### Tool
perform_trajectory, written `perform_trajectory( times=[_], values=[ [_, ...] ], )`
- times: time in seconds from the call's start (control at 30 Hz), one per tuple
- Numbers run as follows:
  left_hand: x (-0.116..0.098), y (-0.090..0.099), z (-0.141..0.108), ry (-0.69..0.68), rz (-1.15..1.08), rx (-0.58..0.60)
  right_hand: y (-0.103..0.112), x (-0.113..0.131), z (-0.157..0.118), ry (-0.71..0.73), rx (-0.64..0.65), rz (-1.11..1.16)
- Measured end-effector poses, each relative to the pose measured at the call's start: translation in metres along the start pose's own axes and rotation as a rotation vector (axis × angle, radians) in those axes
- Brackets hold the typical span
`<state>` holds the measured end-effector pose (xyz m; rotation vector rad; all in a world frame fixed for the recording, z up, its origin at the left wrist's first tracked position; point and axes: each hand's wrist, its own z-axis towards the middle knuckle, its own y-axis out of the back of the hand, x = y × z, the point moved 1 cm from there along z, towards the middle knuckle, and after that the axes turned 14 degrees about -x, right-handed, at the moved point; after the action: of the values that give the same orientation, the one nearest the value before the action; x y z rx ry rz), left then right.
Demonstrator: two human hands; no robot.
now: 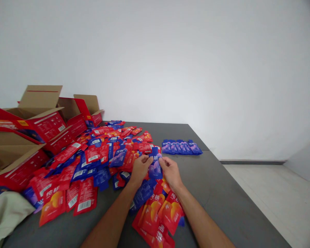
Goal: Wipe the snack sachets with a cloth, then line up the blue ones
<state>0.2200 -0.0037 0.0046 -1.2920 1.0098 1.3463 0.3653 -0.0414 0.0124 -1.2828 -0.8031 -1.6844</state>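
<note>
Between my two hands I hold a blue pouch [155, 168] upright, its printed front toward me. My left hand [141, 167] pinches its left edge, and my right hand [170, 169] pinches the right edge. Below my wrists lie several red pouches [153, 213] with orange fruit on them, overlapping. A big loose heap of red and blue pouches [93, 155] spreads to the left of my hands. Beyond my right hand, a row of blue pouches [181, 147] lies side by side, faces up.
Open red cardboard boxes [49, 125] stand along the table's left side, flaps up. A pale cloth [9, 215] lies at the near left corner. The dark table [209, 193] ends on the right above a light floor [274, 193]. A white wall [170, 62] rises behind.
</note>
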Motion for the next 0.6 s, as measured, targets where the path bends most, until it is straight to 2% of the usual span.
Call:
perform_trajectory(
  times=[0.13,0.23,0.33,0.5,0.6],
  values=[
    [0.000,0.002,0.001,-0.172,0.243,-0.100,0.001,-0.008,0.002,0.005,-0.023,-0.077],
    [-0.002,0.002,0.001,-0.227,0.361,-0.137,0.001,-0.010,0.003,0.038,-0.062,-0.159],
    [-0.004,0.001,-0.001,-0.221,0.327,-0.095,0.002,-0.006,0.003,0.041,-0.045,-0.149],
    [-0.007,-0.008,-0.011,-0.136,0.134,0.112,0.005,0.005,0.002,0.074,-0.026,-0.134],
    [-0.010,-0.013,-0.020,-0.185,0.207,0.061,0.002,0.006,-0.002,0.136,-0.050,-0.231]
  ],
)
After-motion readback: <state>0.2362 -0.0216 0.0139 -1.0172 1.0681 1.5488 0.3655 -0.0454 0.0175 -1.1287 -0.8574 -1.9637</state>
